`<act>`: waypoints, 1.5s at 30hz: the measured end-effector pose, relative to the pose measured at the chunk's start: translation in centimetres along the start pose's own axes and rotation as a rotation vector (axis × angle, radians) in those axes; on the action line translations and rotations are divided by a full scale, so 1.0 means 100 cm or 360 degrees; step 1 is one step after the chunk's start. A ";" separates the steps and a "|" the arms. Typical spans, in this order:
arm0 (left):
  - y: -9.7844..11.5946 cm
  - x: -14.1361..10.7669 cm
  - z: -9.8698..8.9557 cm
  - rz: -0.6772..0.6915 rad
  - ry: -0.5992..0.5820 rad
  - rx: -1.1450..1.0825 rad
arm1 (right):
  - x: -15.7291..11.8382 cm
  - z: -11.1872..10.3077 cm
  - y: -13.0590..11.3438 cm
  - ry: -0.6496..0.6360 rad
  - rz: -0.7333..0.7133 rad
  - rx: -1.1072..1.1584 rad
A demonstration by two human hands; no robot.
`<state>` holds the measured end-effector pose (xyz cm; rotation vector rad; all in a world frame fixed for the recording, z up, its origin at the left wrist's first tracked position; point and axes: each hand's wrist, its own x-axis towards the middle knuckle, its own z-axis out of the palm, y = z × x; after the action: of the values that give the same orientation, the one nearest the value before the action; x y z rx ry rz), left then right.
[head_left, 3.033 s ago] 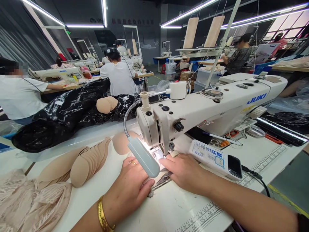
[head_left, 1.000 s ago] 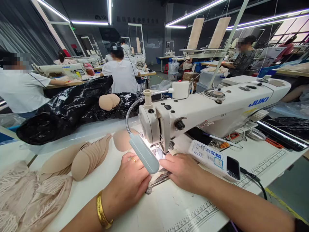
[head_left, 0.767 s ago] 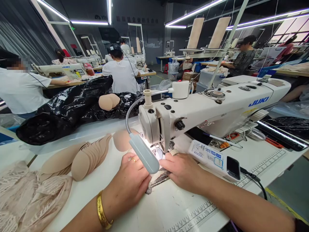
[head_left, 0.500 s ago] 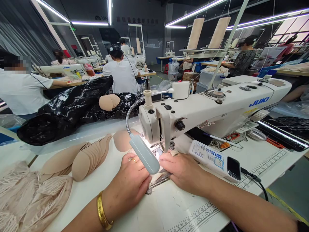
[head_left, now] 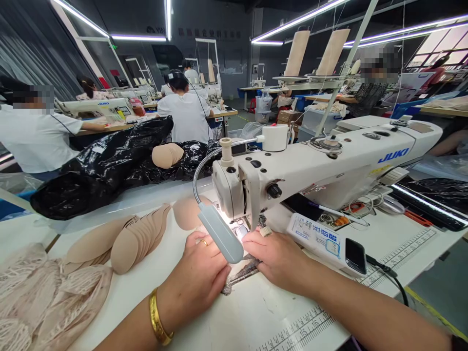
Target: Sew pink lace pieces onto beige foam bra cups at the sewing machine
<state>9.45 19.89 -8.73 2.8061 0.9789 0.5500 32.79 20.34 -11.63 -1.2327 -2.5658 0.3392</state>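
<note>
My left hand (head_left: 203, 268) lies on the sewing table left of the needle area, fingers curled down on a beige fabric pad (head_left: 190, 213) that shows beyond the knuckles. My right hand (head_left: 281, 261) is just right of the presser foot, fingers closed and pointing inward; what they hold is too small to make out. Over both stands the white sewing machine (head_left: 292, 170). The grey lamp head (head_left: 221, 234) on a bendable neck hides some left fingertips and part of the work.
Stacked beige pads (head_left: 137, 241) and crumpled lace fabric (head_left: 54, 297) lie at left. Beyond the table are black plastic bags (head_left: 106, 161) with more pads (head_left: 167, 155) on top. A white box (head_left: 318, 236) sits right of my right hand. Co-workers sit at machines behind.
The whole view has shifted slightly to the right and down. Both hands keep nearly the same places by the needle; the fabric shows no clear movement.
</note>
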 end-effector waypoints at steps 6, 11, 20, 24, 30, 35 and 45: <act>-0.001 0.000 0.000 0.0011 0.0028 0.0051 | 0.003 -0.001 0.000 -0.0037 0.0029 0.0012; -0.001 0.000 0.002 -0.0005 0.0055 0.0057 | 0.003 -0.003 -0.001 -0.0075 0.0063 -0.0006; -0.003 0.000 0.003 0.0000 0.0080 0.0118 | 0.006 -0.007 -0.002 -0.0091 0.0091 0.0002; -0.004 -0.002 0.006 -0.0027 0.0102 0.0127 | 0.006 -0.007 -0.002 -0.0071 0.0104 0.0006; -0.005 -0.003 0.007 -0.0068 0.0093 0.0113 | 0.006 -0.007 -0.003 -0.0056 0.0116 0.0031; -0.005 -0.002 0.008 -0.0065 0.0100 0.0087 | 0.007 -0.007 -0.002 -0.0033 0.0118 0.0047; -0.014 -0.002 0.000 -0.0217 0.0158 0.0047 | 0.002 -0.008 -0.009 0.0015 -0.0173 0.0149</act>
<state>8.48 20.83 -9.07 2.7337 1.1964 0.6674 32.35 20.03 -10.57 -1.0553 -2.5651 0.4243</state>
